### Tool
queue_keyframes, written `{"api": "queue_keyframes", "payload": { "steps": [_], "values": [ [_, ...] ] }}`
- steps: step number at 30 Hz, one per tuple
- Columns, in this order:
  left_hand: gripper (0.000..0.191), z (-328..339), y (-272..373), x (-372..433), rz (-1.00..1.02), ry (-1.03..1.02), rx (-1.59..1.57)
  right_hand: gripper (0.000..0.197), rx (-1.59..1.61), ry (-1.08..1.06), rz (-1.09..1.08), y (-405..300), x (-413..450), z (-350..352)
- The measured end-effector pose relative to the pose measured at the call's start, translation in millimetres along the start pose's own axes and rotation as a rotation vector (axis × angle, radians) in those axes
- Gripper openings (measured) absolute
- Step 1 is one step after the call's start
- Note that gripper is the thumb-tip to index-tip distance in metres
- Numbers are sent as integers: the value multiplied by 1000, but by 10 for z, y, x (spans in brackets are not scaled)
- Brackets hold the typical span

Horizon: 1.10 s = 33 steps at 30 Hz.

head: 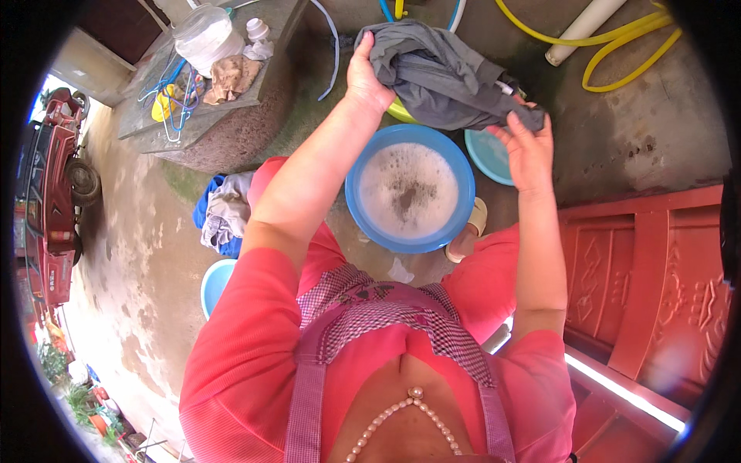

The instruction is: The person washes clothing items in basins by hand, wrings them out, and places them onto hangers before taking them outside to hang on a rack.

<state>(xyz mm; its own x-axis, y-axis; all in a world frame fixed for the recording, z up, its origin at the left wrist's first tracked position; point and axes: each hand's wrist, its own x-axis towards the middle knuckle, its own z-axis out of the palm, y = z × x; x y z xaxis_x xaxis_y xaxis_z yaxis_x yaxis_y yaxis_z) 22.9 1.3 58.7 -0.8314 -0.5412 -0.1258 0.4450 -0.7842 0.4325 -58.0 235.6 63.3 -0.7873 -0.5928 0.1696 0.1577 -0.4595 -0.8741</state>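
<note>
A dark grey cloth garment is stretched between my two hands, in front of me and above the basins. My left hand grips its bunched left end, thumb on top. At the lower right end, my right hand pinches a narrow part of the cloth between thumb and fingers. Below the garment, a blue plastic basin holds water covered with whitish suds, with a darker gap in the middle. A turquoise basin is partly hidden behind my right hand. The rim of a yellow-green basin shows beneath the cloth.
Crumpled clothes lie on the wet ground at left, near another blue basin. A stone slab bears clothes hangers, a plastic jar and a brown rag. A yellow hose lies upper right; a red panelled door stands right.
</note>
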Motion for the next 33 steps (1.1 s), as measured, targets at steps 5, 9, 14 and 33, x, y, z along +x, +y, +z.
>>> {"api": "queue_keyframes", "payload": {
  "steps": [5,9,14,33],
  "values": [
    [51,165,56,-151,33,-138,-178,51,-211,-379,-134,-651,-12,322],
    [52,260,-74,-180,-32,-326,-234,72,-558,-538,-167,-760,-131,468],
    [46,427,-122,-442,38,-417,-85,39,-909,-509,-296,-913,-125,530],
    [62,-143,-245,-148,-308,-258,349,24,-25,14,-218,-1646,1150,593]
  ]
}}
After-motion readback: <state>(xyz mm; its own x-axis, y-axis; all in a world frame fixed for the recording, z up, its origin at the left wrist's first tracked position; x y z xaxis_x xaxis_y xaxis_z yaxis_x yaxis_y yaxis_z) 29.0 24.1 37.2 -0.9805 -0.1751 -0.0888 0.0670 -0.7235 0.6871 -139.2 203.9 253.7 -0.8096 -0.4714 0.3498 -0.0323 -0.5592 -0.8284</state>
